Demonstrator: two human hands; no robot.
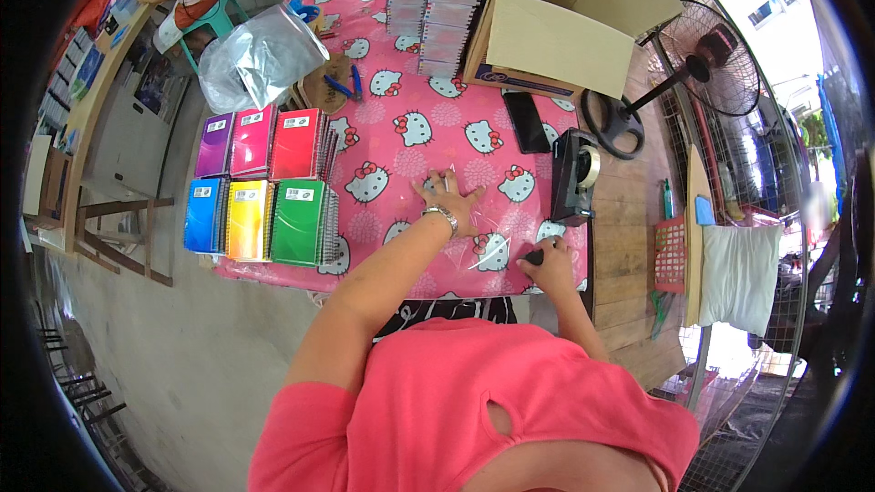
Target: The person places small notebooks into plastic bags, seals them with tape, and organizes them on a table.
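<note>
1. Head view, centre: left hand [448,204], fingers spread apart, rests on clear plastic [492,221] on the pink surface [378,141].
2. Lower right of centre: right hand [554,268], fingers clamped on a small black object [534,257].

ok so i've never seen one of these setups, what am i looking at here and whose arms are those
There's no robot here: these are a person's own bare hands. The single picture comes from a wide fisheye camera worn on their head, looking down, so edges bend.

The left hand is spread on thin clear plastic over a pink tablecloth printed with white cartoon cats. The right hand holds a small black object, too small to identify.

To the left lie six stacks of colourful spiral notebooks. Toward the right are a black tape dispenser, a flat black phone and an open brown cardboard box.
</note>
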